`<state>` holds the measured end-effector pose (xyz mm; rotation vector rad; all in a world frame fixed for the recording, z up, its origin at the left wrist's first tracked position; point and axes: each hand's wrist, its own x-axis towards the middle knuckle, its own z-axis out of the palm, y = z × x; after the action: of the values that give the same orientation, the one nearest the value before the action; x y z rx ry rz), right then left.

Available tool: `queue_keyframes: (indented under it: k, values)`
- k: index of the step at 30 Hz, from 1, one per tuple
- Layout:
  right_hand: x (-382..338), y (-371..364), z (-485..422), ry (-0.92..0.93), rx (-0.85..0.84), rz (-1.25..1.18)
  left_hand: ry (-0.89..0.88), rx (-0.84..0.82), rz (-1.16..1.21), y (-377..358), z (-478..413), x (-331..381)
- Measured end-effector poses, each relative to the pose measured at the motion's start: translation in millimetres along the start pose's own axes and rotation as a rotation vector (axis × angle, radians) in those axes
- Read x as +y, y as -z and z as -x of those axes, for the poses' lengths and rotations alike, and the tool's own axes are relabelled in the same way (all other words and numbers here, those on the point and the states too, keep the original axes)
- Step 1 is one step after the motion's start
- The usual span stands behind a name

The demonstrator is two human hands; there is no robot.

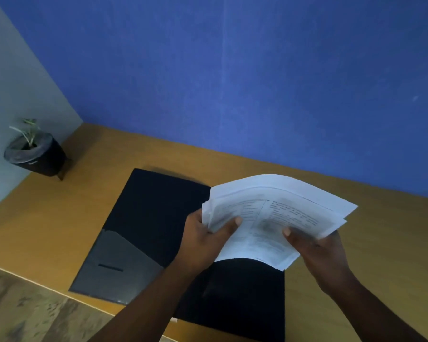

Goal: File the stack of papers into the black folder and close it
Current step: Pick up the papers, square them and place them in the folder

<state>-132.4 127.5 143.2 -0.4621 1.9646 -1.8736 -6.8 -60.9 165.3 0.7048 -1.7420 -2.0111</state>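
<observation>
The black folder (153, 213) lies open flat on the wooden desk, with a grey pocket on its left flap. A stack of printed white papers (277, 213) is held in the air above the folder's right half, its sheets bent and slightly fanned. My left hand (205, 238) grips the stack's left edge, thumb on top. My right hand (324, 255) grips the lower right edge, thumb on top. The papers and my arms hide much of the folder's right flap.
A small potted plant in a black pot (36, 154) stands at the desk's far left corner. A blue wall (257, 82) rises right behind the desk (381, 243). The desk's front edge runs at the lower left, with patterned floor below it.
</observation>
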Motion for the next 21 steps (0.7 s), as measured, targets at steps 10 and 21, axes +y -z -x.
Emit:
queue_keyframes:
  k: [10, 21]
  values:
    - [-3, 5, 5, 0.045, -0.014, -0.039, -0.180, -0.068, 0.022, -4, -9, 50]
    - [10, 13, 7, -0.022, -0.043, -0.003, -0.125, -0.062, 0.067, 3, -16, 44]
